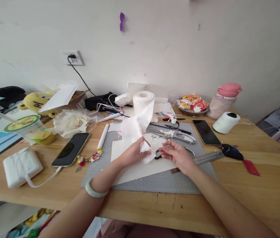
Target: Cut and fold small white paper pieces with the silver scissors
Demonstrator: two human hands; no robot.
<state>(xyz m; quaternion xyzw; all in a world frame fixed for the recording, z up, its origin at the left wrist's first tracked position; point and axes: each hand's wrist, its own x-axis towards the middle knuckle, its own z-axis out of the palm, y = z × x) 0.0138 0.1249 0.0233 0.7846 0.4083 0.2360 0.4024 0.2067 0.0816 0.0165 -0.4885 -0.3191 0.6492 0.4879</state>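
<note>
My left hand [133, 153], with a pale bangle on the wrist, is closed around a crumpled white piece of paper [145, 147]. Just to its right, my right hand [177, 156] has its thumb and fingers pinched together; whatever sits between the fingertips is too small to make out. Under both hands lies a white sheet [130, 175] on a grey cutting mat [159, 187]. A white roll [143, 104] stands behind them, its loose end hanging toward my left hand. Scissors [185, 138] and a steel ruler [209, 157] lie beside my right hand.
At left are a phone [70, 149], a white charger [22, 167] with a cable and a drink cup [40, 134]. On the right lie another phone [206, 132], keys [231, 151] and a thread spool [226, 122]. A pink-lidded bottle [222, 102] and a bowl [193, 112] stand behind.
</note>
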